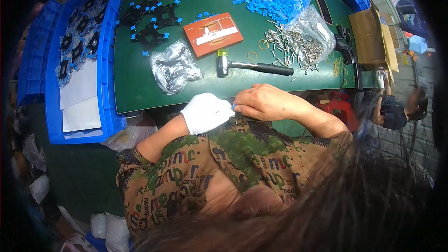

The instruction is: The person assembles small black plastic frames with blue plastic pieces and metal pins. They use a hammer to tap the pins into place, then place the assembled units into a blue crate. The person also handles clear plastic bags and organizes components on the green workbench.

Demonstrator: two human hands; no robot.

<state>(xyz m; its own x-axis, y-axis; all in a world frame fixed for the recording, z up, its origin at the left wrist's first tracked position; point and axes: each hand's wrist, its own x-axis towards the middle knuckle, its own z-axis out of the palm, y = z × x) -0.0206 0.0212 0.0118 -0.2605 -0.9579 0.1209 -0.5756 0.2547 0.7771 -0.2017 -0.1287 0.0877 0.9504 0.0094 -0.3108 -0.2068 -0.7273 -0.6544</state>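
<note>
My left hand (206,113), in a white glove, and my bare right hand (263,101) meet at the table's near edge. Both have their fingers closed. A small blue piece (233,107) shows at the right fingertips, against the glove. Whatever the gloved fingers hold is hidden. Just beyond the hands lies a hammer (254,67) with a black grip and a yellow-tipped head. A clear bag of dark parts (175,68) lies beyond the left hand. Behind the hammer is a reddish-brown box (213,34).
Black frames with blue corner pieces (150,23) lie at the far left, beside a blue crate (107,88) of similar frames. Loose blue pieces (266,5), metal pins (291,44), rubber bands (337,67), a phone (324,10) and a cardboard box (373,37) occupy the right. Another person (396,109) is at far right.
</note>
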